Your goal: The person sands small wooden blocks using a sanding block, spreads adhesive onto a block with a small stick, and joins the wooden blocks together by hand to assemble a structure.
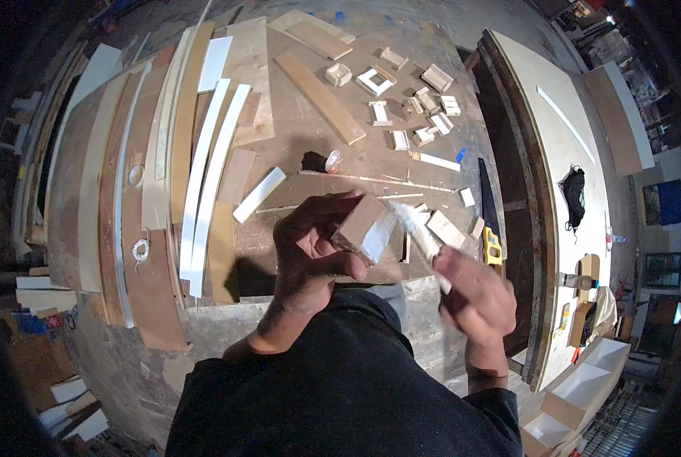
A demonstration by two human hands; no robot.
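Note:
My left hand [310,244] grips a small wooden block [362,221] between thumb and fingers, above the near edge of the workbench. One face of the block carries a glossy white patch. My right hand [477,293] is closed around a paintbrush [423,238] with a pale handle and a white tip, slightly blurred. The brush points up and to the left, its tip close to the block's right side; whether they touch I cannot tell. Behind my left hand lies a white-faced strip [259,195]. Beyond the brush rests a pale wood piece [445,228].
Several small wooden frames [377,81] lie at the bench's far right. A handsaw [493,247] with a yellow handle lies on the right edge. Long white strips [205,175] and boards [157,282] cover the left. A second table [557,183] stands to the right.

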